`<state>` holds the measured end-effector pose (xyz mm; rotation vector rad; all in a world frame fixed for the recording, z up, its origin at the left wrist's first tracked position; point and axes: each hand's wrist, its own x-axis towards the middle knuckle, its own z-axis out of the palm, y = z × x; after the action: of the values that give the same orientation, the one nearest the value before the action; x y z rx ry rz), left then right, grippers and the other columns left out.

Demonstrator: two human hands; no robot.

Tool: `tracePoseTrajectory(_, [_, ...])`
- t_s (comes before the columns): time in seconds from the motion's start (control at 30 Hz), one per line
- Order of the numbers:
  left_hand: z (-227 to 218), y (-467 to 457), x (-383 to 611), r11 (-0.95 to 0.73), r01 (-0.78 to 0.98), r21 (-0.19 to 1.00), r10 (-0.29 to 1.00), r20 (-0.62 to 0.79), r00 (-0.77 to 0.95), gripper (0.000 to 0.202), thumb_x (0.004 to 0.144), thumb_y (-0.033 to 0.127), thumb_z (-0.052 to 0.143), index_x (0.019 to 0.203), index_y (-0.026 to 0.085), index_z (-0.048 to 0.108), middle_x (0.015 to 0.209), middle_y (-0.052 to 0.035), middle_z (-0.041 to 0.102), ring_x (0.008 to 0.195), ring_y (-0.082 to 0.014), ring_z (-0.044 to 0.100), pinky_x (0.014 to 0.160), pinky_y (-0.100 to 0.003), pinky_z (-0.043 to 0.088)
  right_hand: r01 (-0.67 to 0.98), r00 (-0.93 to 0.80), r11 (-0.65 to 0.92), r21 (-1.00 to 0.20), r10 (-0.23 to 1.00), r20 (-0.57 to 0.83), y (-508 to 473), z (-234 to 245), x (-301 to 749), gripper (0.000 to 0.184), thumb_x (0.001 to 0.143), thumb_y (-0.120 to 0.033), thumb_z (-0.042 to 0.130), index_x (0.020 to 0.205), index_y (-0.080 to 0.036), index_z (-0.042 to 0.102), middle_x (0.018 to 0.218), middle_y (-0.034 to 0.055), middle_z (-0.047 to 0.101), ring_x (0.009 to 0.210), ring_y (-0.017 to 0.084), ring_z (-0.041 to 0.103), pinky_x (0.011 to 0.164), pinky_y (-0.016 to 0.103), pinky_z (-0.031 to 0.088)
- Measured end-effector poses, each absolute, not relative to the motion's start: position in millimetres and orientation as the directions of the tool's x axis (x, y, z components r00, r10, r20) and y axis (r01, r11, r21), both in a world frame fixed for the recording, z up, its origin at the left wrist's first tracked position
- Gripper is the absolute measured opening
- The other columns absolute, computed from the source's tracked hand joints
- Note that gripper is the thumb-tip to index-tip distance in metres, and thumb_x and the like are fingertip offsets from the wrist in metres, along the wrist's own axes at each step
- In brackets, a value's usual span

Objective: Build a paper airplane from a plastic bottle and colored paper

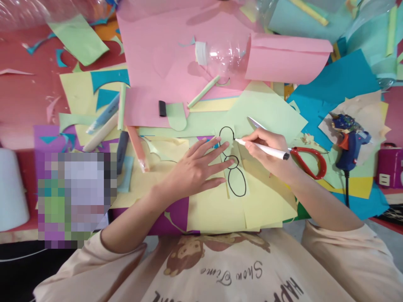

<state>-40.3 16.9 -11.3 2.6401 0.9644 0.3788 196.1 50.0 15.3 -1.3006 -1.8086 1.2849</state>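
My right hand (266, 147) is closed around a white marker (270, 151), its tip touching a black outline at the upper part of a pale green paper strip (241, 186). Rounded black shapes run down that strip: an arch on top, a small circle, then a larger oval. Fingers spread, my left hand (201, 167) lies flat across the strip's left edge and covers part of the drawing. Partly under my right hand are scissors (310, 162) with red handles. A black marker cap (162, 108) rests on pink paper to the upper left.
A clear plastic bottle (223, 54) wrapped in pink paper lies at the back. To the right is a blue glue gun (352, 147). Several markers, one of them orange (137, 149), and paper scraps lie at left, near a white cylinder (12, 188).
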Motion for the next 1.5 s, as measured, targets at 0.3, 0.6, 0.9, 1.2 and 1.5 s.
tracePoseTrajectory(0.3, [-10.4,17.7,-39.8,-0.756,0.565,0.33,0.638,0.179,0.749,0.041,0.092,0.041,0.055,0.129,0.025,0.059,0.145,-0.0112,0.05,0.137,-0.0334,0.042,0.108,-0.052,0.04,0.388,-0.391,0.09,-0.917,0.917,-0.075,51.4,17.4,195.6,0.016,0.088,-0.024,0.057,0.073,-0.017,0.058,0.062,-0.0048,0.052,0.055,0.006,0.044,0.051,0.022,0.033])
tracePoseTrajectory(0.6, [-10.1,17.3,-39.2,-0.752,0.567,0.335,0.641,0.177,0.747,0.04,0.092,0.042,0.054,0.128,0.025,0.06,0.145,-0.0113,0.05,0.136,-0.0345,0.043,0.106,-0.053,0.042,0.355,-0.362,0.011,-0.935,0.924,-0.126,47.6,16.9,196.9,0.019,0.084,-0.015,0.053,0.065,-0.018,0.054,0.053,-0.0066,0.047,0.049,0.006,0.04,0.045,0.022,0.029])
tracePoseTrajectory(0.9, [-11.4,17.0,-40.1,-0.743,0.572,0.346,0.648,0.161,0.744,0.04,0.092,0.041,0.055,0.129,0.026,0.059,0.147,-0.0105,0.048,0.139,-0.0331,0.04,0.109,-0.052,0.04,0.427,-0.444,0.076,-0.901,0.886,-0.135,48.0,17.9,194.4,0.021,0.084,-0.016,0.054,0.064,-0.018,0.053,0.055,-0.0062,0.052,0.049,0.005,0.04,0.046,0.022,0.027])
tracePoseTrajectory(1.2, [-11.1,16.8,-40.1,-0.739,0.57,0.358,0.65,0.159,0.743,0.041,0.092,0.041,0.054,0.129,0.026,0.059,0.148,-0.0104,0.047,0.139,-0.0328,0.039,0.11,-0.052,0.038,0.417,-0.413,0.053,-0.907,0.9,-0.138,48.0,17.7,193.6,0.019,0.083,-0.014,0.052,0.065,-0.018,0.054,0.055,-0.0062,0.052,0.05,0.005,0.042,0.046,0.022,0.029])
tracePoseTrajectory(1.5, [-11.5,16.9,-40.6,-0.745,0.568,0.35,0.646,0.165,0.745,0.041,0.092,0.041,0.054,0.13,0.026,0.058,0.147,-0.0103,0.047,0.139,-0.0325,0.039,0.11,-0.051,0.038,0.428,-0.352,0.033,-0.903,0.927,-0.133,46.5,14.9,194.6,0.019,0.086,-0.019,0.051,0.067,-0.018,0.054,0.054,-0.0057,0.049,0.049,0.007,0.043,0.048,0.024,0.031])
